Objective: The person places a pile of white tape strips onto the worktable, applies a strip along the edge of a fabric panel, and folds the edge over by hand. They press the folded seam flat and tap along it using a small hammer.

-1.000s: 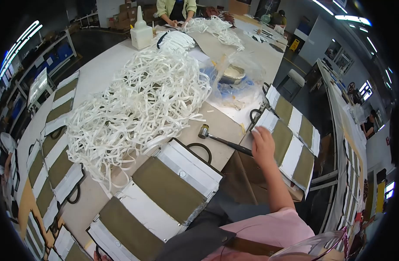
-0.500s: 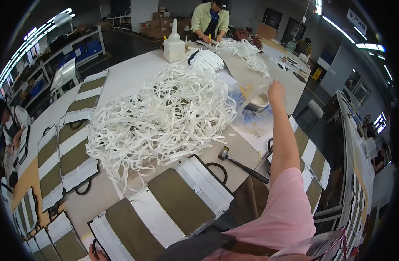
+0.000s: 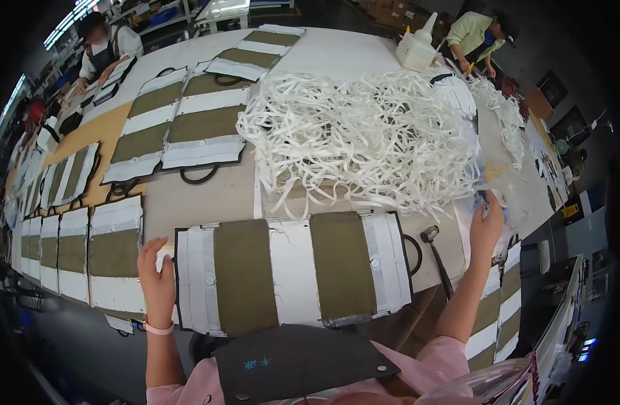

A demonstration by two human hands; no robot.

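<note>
An olive and white fabric panel (image 3: 293, 270) with dark edging lies flat in front of me, a black loop handle at its right end. Just off its left edge is my left hand (image 3: 156, 277), fingers curved and thumb apart; its left handle is not visible. My right hand (image 3: 487, 226) is raised beyond the panel's right end, at the clear plastic bag (image 3: 511, 199), with a gap between thumb and fingers. Nothing held shows clearly in it. Between this hand and the panel lies a hammer (image 3: 429, 235), its dark handle pointing toward me.
A large heap of white strips (image 3: 364, 138) covers the middle of the table (image 3: 209, 192). Similar panels (image 3: 205, 125) lie at the left and below my right forearm. A white bottle (image 3: 417, 50) stands behind the heap. Two people (image 3: 114, 50) work across the table.
The view has swung left. My right hand first reached out to the plastic bag and has now drawn back nearer to me. My left hand has come further into view; the panel looks squarer to me.
</note>
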